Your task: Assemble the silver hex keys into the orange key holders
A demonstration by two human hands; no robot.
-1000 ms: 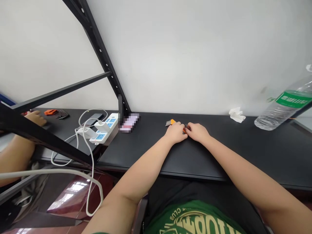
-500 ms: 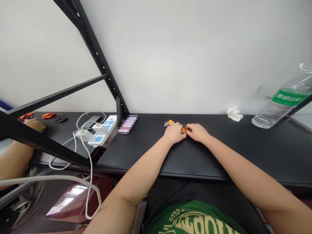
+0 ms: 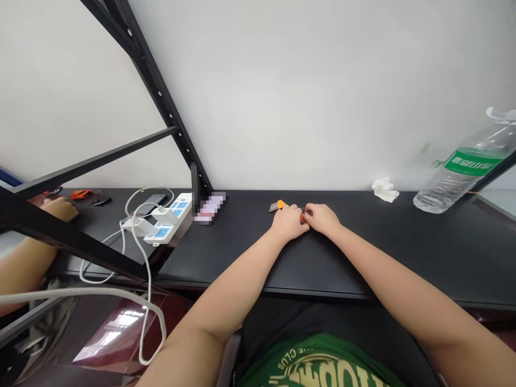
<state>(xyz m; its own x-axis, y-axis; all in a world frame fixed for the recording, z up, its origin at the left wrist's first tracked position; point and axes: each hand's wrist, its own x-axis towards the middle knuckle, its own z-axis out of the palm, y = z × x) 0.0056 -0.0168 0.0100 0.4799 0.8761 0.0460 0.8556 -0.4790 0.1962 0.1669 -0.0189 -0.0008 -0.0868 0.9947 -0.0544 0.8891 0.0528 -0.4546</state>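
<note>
My left hand (image 3: 287, 221) is closed on an orange hex key holder (image 3: 302, 219), which shows only as a small patch between my hands. Against the same holder, my right hand (image 3: 322, 217) has its fingertips pinched together, meeting the left fingers. A small dark piece shows at the fingertips, too covered to make out fully. Beyond my left knuckles an orange end with a row of thin metal keys (image 3: 274, 206) sticks out on the black table (image 3: 342, 263). Whether it is joined to the held part is hidden.
To the left are a white power strip (image 3: 177, 212) with plugs and cables, a phone, and a black metal frame (image 3: 169, 107). Another person's hand (image 3: 60, 208) rests near orange and dark tools. A tissue (image 3: 385, 190) and a tilted water bottle (image 3: 463, 166) are on the right.
My right hand has shifted slightly left, closer to my left hand, covering more of the orange holder. The view has moved a little.
</note>
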